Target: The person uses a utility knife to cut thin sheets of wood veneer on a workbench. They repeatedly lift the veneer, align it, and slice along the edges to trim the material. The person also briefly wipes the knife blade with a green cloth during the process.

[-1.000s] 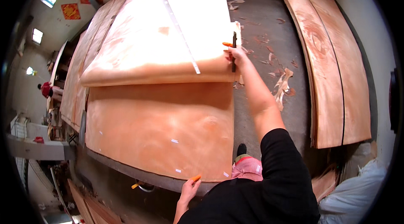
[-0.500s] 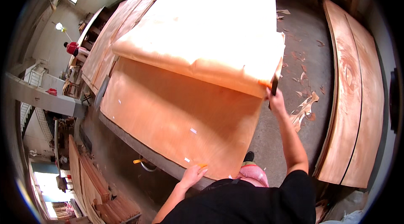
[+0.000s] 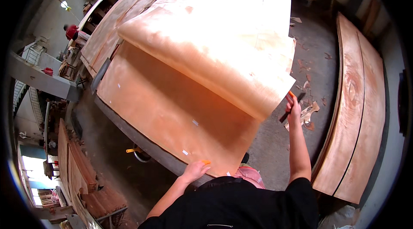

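Note:
A wide light-brown veneer sheet (image 3: 185, 104), dotted with small white patches, lies on the stack before me. My left hand (image 3: 196, 171) is closed at its near edge, orange covers on the fingertips. Over its far part lies another veneer sheet (image 3: 206, 57), its near side curled back in a rounded fold. Beside that sheet's right corner is my right hand (image 3: 293, 110), fingers wrapped round a dark flat blade-like tool (image 3: 284, 117). An orange-covered fingertip is close to the corner; whether it touches the sheet I cannot tell.
Long wood sheets (image 3: 350, 113) are stacked along the right wall. Veneer scraps (image 3: 310, 113) litter the floor between. At left stand more boards (image 3: 75, 160) and a yellow-handled item (image 3: 133, 150) below the stack's edge. Far left, a person in red (image 3: 71, 32) is by other stacks.
My right hand has moved outward with the tool, off the fold's edge. The upper sheet's right corner now reaches farther right. My left hand stays at the near edge; the view has shifted slightly.

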Demonstrator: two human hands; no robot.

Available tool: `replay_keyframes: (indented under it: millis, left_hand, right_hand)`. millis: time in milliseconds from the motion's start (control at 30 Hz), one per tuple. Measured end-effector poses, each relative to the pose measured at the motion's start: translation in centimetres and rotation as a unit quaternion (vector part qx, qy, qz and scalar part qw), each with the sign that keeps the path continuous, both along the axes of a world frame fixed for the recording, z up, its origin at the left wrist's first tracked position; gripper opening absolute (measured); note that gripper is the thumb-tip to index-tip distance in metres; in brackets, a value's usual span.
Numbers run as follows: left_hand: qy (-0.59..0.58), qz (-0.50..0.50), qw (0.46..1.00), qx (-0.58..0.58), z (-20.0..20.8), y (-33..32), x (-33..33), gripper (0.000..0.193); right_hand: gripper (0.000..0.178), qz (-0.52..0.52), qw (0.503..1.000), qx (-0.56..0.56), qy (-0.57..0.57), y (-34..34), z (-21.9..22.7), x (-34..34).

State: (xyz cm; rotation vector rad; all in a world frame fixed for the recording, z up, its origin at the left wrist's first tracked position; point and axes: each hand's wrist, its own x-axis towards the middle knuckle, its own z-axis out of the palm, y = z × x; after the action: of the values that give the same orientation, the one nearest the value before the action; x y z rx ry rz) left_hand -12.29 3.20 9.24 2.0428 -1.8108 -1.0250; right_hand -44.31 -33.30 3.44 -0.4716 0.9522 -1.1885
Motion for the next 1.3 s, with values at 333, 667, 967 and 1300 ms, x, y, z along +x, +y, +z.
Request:
replay_keyframes:
  millis: [333,667,967,1300]
  left_hand:
    - [-0.016,0.044,0.998,0.047,0.7,2.0,-0.4,0.031]
    - [-0.004,-0.011,1.0,0.013,-2.0,2.4,-0.6,0.031]
    - [0.032,-0.026,0.997,0.068,-3.9,5.3,-1.8,0.036]
    - [-0.013,-0.013,0.983,0.18,0.0,6.2,-1.3,0.039]
  right_hand:
    - [0.032,0.04,0.995,-0.07,0.06,4.0,7.7,7.9]
    - [0.021,0.378,0.799,-0.345,0.316,20.7,4.1,6.1]
    - [0.029,0.072,0.826,-0.404,0.386,12.1,5.6,2.6]
    - [0.04,0.138,0.906,-0.4,0.028,-3.6,25.7,19.0]
